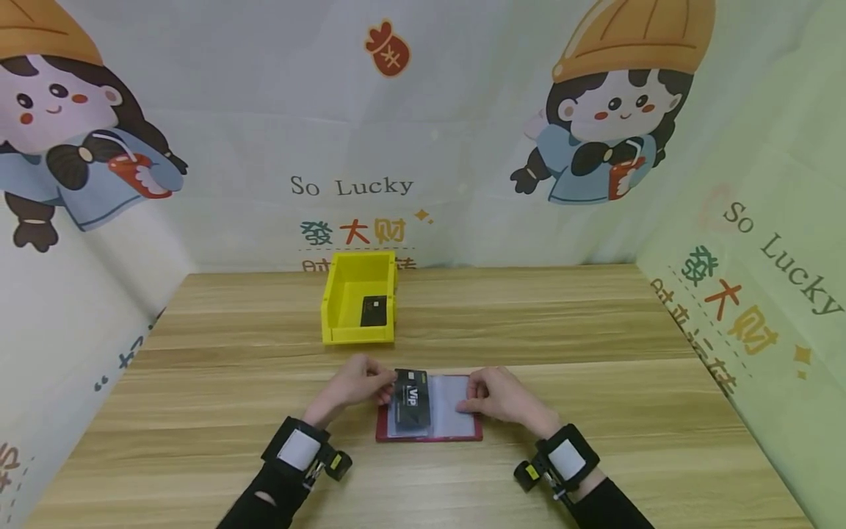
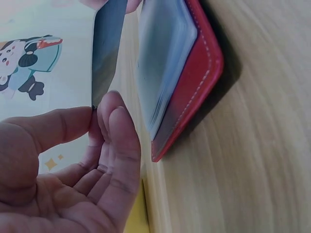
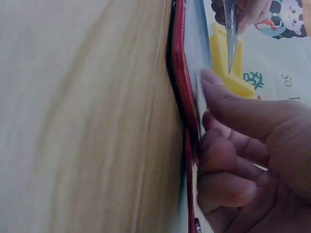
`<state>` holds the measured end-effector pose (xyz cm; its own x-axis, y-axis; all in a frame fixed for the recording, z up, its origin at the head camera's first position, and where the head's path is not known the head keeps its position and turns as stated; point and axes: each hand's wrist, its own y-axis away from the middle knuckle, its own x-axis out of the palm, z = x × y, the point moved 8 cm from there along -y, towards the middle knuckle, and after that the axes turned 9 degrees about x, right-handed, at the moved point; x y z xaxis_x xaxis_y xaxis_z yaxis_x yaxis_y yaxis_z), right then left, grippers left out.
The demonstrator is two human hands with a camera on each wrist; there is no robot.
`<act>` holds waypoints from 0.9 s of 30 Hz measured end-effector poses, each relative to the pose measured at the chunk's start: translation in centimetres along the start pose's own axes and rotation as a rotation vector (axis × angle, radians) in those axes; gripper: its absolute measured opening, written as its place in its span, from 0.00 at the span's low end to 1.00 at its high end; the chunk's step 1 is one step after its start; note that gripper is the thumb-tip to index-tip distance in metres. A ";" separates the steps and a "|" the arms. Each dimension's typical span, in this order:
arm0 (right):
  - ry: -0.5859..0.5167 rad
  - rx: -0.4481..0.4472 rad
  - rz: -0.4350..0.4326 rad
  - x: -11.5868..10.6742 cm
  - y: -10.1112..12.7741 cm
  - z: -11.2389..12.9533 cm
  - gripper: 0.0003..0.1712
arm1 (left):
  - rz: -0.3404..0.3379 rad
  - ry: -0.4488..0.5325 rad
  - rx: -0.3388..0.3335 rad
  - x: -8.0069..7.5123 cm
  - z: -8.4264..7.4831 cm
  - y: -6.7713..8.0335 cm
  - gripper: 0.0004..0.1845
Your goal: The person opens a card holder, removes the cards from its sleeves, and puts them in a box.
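Left hand [image 1: 353,386] pinches VIP card [image 1: 411,400] over red card holder [image 1: 429,435], right hand [image 1: 502,397] fingers flat pressing its 3 o'clock page; loose pinch could drop card onto surface [image 1: 595,330].

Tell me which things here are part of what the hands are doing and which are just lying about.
In use:
- black VIP card, pinched by the left hand
- red card holder, pressed flat by the right hand

Lying about:
- yellow bin
- black card inside the bin

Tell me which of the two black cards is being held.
The black VIP card over the red card holder, pinched by the left hand. The other card lies untouched in the yellow bin.
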<state>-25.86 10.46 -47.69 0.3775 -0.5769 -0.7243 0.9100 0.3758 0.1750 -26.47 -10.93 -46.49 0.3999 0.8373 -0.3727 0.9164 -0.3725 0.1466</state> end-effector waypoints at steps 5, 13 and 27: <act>-0.093 -0.016 -0.005 0.0 -0.4 1.2 0.16 | 0.022 0.043 0.018 0.3 -0.2 0.1 0.13; -0.433 0.031 0.139 1.9 -1.5 2.4 0.18 | 0.036 0.057 0.052 0.5 -0.3 -0.2 0.15; -0.646 0.021 -0.055 1.4 -1.7 3.9 0.18 | -0.256 -0.045 0.110 -3.0 -2.0 0.1 0.19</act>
<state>-26.23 6.17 -46.45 0.3512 -0.9175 -0.1868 0.9317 0.3226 0.1671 -27.60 -12.69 -43.52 0.1520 0.8919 -0.4259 0.9793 -0.1942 -0.0572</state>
